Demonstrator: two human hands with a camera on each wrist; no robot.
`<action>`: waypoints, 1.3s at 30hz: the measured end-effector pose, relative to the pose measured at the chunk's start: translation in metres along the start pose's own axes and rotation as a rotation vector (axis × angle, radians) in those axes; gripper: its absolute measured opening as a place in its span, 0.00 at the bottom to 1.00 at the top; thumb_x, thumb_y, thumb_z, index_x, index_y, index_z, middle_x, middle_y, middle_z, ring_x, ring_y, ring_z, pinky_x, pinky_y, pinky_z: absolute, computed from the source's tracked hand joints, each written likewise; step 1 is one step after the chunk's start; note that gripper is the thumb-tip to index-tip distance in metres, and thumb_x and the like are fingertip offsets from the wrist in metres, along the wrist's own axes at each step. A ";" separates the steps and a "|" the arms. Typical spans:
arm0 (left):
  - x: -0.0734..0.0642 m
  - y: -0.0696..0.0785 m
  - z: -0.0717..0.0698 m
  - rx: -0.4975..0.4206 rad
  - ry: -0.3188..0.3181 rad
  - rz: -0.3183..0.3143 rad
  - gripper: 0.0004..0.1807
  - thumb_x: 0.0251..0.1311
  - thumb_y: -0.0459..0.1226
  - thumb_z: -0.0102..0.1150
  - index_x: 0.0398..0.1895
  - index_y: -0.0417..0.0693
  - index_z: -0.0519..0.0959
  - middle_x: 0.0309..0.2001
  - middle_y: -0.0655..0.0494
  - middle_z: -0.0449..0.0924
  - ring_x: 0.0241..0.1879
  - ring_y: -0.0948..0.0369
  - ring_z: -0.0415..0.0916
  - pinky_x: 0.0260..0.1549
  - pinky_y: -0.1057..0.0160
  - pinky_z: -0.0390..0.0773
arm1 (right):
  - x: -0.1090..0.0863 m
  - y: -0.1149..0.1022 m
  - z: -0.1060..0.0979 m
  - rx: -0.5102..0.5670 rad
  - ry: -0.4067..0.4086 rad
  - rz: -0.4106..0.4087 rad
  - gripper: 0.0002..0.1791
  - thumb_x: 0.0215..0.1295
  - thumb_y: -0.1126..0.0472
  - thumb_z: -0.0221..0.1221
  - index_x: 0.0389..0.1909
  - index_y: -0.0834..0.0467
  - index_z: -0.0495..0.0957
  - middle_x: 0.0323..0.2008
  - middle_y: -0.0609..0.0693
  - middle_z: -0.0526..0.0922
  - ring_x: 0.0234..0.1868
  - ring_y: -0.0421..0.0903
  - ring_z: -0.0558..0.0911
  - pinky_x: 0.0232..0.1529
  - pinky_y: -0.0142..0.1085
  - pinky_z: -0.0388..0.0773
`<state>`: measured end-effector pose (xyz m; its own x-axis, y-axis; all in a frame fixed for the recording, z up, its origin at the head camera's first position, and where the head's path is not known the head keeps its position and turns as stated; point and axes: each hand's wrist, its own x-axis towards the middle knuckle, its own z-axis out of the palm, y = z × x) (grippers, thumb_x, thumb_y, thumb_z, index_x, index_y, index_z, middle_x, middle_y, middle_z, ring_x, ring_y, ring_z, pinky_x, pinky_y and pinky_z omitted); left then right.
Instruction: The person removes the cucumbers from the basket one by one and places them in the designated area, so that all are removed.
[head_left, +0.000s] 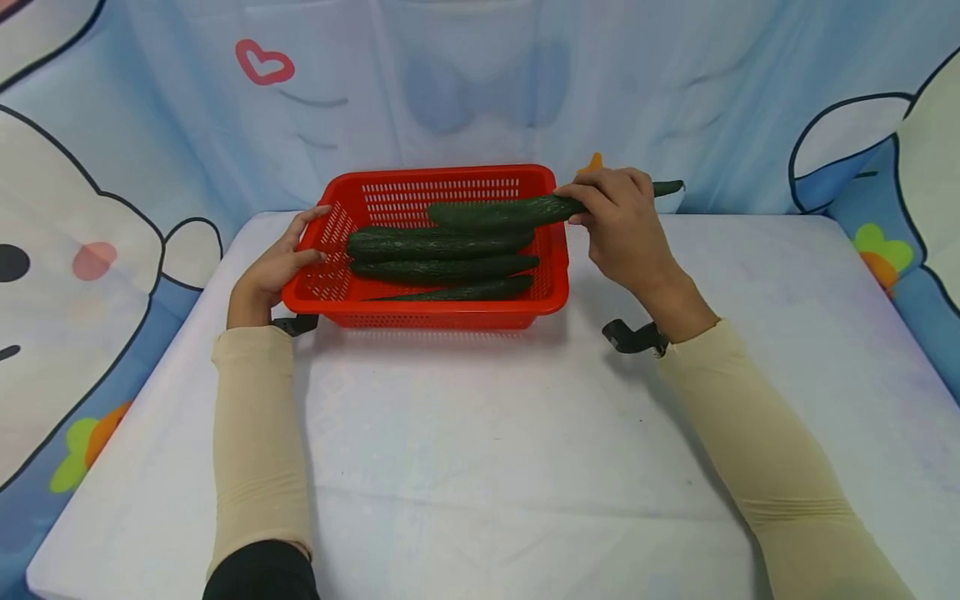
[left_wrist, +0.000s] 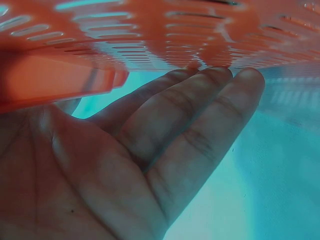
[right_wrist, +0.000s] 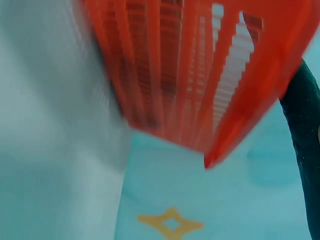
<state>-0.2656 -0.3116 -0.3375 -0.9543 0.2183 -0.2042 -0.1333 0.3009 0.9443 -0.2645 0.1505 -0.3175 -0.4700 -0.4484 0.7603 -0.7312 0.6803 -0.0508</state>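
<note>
Cucumber (head_left: 495,214) was gripped by the right hand (head_left: 618,221), held slightly tilted across the right rim, one end above the red basket (head_left: 427,314). Basket's left rim was held by the left hand (head_left: 272,271), fingers straight against the slotted wall. Other cucumbers (head_left: 446,269) were contained inside; basket was positioned at the table's (head_left: 487,458) far side.

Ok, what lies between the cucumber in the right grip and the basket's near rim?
The other cucumbers, lying roughly parallel inside the red basket; the head view shows it.
</note>
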 end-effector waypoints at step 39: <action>0.002 -0.002 0.000 -0.029 0.010 -0.006 0.37 0.71 0.31 0.42 0.74 0.80 0.49 0.67 0.47 0.57 0.44 0.60 0.80 0.38 0.65 0.86 | -0.051 0.116 -0.040 -0.095 -0.122 0.503 0.17 0.68 0.70 0.55 0.56 0.64 0.78 0.53 0.68 0.78 0.60 0.67 0.73 0.72 0.58 0.55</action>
<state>-0.2672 -0.3114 -0.3396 -0.9560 0.2073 -0.2077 -0.1468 0.2752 0.9501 -0.3055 0.2758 -0.3363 -0.8095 -0.1136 0.5760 -0.3554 0.8757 -0.3267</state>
